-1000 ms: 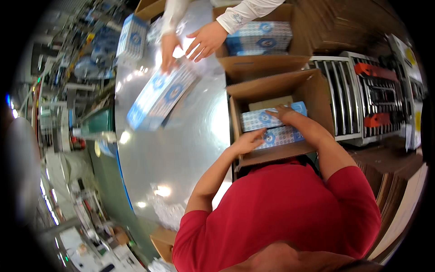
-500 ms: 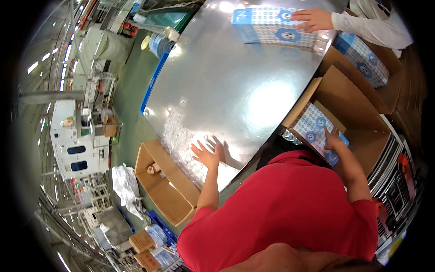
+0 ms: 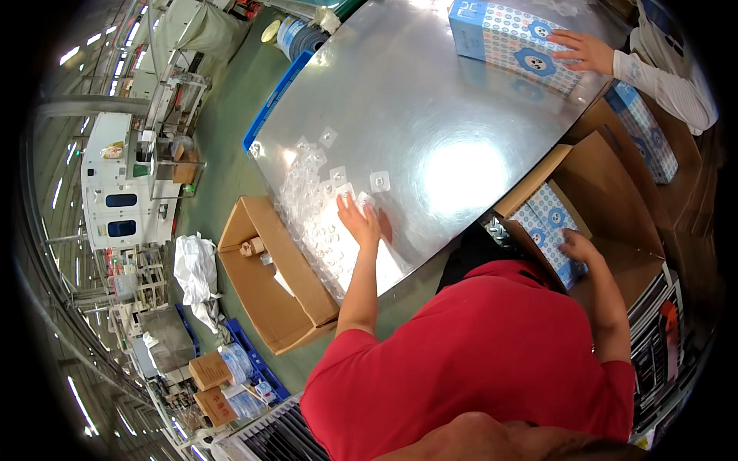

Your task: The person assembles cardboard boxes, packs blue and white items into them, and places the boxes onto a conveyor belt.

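Small clear plastic squares (image 3: 380, 181) lie scattered and heaped on the metal table's left side. My left hand (image 3: 360, 221) reaches over the heap with its fingers apart, the fingertips touching some of the squares. At my right, a blue-and-white patterned box (image 3: 544, 219) sits in an open cardboard carton (image 3: 615, 192). My right hand (image 3: 580, 250) is at that box's right edge, fingers curled against it; part of its grip is hidden. Across the table, a co-worker's hand (image 3: 584, 52) rests on another blue-and-white box (image 3: 511, 38).
The shiny metal table (image 3: 384, 100) has a blue strip (image 3: 277, 100) along its far left edge. An open cardboard box (image 3: 269, 296) with scraps inside stands against the left edge. Another carton holding a patterned box (image 3: 646, 134) stands beyond mine.
My left hand has shifted within the heap, and several clear squares now lie apart from it. My right hand's fingers have curled in at the box. The view has turned slightly.
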`<control>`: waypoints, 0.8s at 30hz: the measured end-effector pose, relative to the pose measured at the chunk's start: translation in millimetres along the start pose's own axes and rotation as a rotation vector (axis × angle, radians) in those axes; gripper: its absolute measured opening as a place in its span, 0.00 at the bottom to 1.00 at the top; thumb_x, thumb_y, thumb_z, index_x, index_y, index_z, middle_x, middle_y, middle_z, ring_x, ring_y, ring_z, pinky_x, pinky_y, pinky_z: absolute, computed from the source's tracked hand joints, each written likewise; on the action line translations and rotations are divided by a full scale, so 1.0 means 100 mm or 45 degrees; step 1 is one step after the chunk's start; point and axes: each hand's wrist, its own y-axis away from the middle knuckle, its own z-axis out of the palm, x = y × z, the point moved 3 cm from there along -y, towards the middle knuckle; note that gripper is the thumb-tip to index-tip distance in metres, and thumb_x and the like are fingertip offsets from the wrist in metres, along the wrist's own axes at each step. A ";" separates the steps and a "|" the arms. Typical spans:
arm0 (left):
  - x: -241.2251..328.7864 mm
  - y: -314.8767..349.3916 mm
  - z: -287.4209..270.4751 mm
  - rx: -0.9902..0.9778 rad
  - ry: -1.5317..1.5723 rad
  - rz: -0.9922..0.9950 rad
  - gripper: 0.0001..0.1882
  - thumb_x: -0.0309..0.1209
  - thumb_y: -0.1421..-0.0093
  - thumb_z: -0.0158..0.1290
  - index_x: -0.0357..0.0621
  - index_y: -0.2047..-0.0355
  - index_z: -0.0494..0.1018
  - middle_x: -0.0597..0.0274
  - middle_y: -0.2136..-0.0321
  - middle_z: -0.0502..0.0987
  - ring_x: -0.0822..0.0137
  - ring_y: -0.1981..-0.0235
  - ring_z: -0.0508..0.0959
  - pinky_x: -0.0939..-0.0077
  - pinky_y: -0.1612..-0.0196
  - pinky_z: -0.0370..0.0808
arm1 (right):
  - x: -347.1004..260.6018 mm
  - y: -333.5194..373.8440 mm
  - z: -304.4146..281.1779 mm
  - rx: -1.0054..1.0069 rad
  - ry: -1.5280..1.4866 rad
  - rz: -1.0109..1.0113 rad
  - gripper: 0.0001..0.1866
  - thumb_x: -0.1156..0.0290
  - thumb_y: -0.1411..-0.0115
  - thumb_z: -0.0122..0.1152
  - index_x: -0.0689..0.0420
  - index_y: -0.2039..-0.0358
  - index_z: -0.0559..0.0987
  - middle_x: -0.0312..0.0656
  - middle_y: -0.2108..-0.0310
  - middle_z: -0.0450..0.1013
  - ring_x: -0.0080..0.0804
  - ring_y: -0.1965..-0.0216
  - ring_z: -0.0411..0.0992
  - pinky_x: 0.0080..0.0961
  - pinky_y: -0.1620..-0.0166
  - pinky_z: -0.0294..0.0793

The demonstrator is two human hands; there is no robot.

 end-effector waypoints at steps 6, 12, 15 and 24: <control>-0.24 0.39 -0.15 -0.042 -0.162 -0.077 0.41 0.39 0.52 0.59 0.35 0.42 0.53 0.38 0.42 0.53 0.41 0.40 0.52 0.48 0.39 0.45 | 0.40 0.06 0.02 -0.086 0.080 0.056 0.27 0.67 0.52 0.61 0.64 0.51 0.68 0.49 0.67 0.74 0.39 0.64 0.73 0.32 0.61 0.72; -0.14 -0.07 0.23 -0.143 0.102 -0.003 0.48 0.40 0.60 0.66 0.36 0.42 0.54 0.43 0.45 0.58 0.47 0.42 0.56 0.55 0.40 0.52 | 0.23 -0.01 -0.03 0.053 0.003 -0.023 0.29 0.68 0.50 0.60 0.60 0.47 0.67 0.49 0.59 0.73 0.36 0.60 0.73 0.29 0.57 0.72; 0.18 -0.25 0.42 -0.173 0.169 0.092 0.46 0.39 0.59 0.65 0.37 0.43 0.55 0.44 0.46 0.60 0.47 0.44 0.59 0.57 0.42 0.55 | -0.12 0.03 -0.13 0.029 -0.001 -0.019 0.31 0.67 0.51 0.60 0.62 0.46 0.65 0.54 0.56 0.71 0.43 0.55 0.71 0.32 0.53 0.69; 0.35 -0.65 0.89 -0.157 0.155 0.069 0.13 0.32 0.51 0.58 0.45 0.65 0.74 0.61 0.59 0.71 0.54 0.53 0.66 0.58 0.48 0.59 | -0.27 0.44 -0.22 0.062 0.205 0.012 0.30 0.64 0.49 0.59 0.60 0.46 0.66 0.56 0.53 0.68 0.50 0.50 0.67 0.33 0.49 0.66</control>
